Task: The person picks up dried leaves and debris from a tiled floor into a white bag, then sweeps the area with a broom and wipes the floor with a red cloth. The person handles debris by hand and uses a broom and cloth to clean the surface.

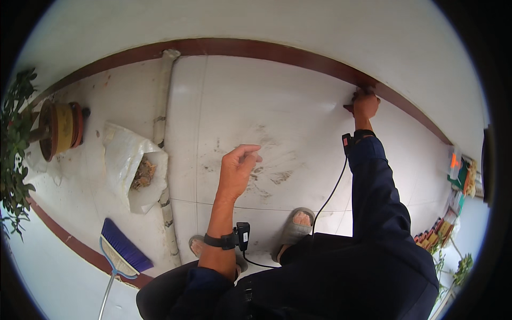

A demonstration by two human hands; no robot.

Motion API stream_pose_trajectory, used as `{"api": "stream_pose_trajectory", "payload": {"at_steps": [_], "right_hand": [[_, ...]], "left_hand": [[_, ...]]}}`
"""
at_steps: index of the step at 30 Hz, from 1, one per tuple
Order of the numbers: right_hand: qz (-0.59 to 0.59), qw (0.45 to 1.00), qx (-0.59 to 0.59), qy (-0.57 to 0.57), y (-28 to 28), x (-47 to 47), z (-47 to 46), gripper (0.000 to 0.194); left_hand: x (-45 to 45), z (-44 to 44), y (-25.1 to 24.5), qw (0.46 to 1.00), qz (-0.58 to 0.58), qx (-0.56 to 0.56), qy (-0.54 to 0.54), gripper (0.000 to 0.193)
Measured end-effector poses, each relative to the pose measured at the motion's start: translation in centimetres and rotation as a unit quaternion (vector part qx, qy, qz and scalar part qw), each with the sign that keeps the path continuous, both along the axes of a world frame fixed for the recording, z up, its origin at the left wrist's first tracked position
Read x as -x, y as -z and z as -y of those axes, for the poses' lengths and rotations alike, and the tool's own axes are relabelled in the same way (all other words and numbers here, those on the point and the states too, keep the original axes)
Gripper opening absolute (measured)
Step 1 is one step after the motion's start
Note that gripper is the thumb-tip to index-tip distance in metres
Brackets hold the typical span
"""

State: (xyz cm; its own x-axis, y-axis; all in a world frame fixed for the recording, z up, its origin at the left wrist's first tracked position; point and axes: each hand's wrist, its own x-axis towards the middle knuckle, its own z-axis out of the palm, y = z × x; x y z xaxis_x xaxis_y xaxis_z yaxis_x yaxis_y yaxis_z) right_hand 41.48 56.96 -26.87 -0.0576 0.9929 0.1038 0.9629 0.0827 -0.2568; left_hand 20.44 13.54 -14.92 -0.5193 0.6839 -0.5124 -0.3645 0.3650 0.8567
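Observation:
My left hand [239, 166] hovers in the middle of the view with its fingers loosely bent and nothing seen in them. Below it, dark dirt smears [276, 176] spread over the white tiled floor [248, 100]. At the upper right, my right hand [367, 105] is closed around a small dark reddish piece [349, 108], whose pointed end sticks out to the left. The hand hides the rest, so its kind is unclear. That hand is down by the brown skirting board [312, 66] at the foot of the wall; whether it touches the board is hidden.
A white woven sack [124, 160] with dry debris lies left of a taped floor pipe [160, 120]. Farther left stands a potted plant [62, 128]. A purple-bristled broom [124, 246] leans at lower left. Pots and boxes [440, 232] line the right side. Cables run from both wrists.

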Motion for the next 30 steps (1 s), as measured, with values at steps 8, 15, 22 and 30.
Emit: {"api": "stream_pose_trajectory", "payload": {"at_steps": [8,15,22,30], "right_hand": [[0.05,0.989,-0.111,-0.085,1.1,8.1,7.0,0.021],[-0.099,0.952,-0.103,-0.27,0.6,25.9,20.6,0.022],[-0.187,0.814,0.009,-0.55,-0.1,36.0,35.0,0.036],[-0.17,0.691,0.419,-0.563,-5.7,26.5,42.4,0.027]], "left_hand": [[2.9,2.5,0.3,0.996,0.026,-0.054,-0.067,0.025],[6.6,5.2,-0.5,0.977,0.041,-0.089,-0.188,0.023],[9.3,9.4,-1.3,0.947,0.059,-0.126,-0.291,0.026],[11.0,11.1,-4.0,0.891,0.084,-0.204,-0.398,0.035]]}}
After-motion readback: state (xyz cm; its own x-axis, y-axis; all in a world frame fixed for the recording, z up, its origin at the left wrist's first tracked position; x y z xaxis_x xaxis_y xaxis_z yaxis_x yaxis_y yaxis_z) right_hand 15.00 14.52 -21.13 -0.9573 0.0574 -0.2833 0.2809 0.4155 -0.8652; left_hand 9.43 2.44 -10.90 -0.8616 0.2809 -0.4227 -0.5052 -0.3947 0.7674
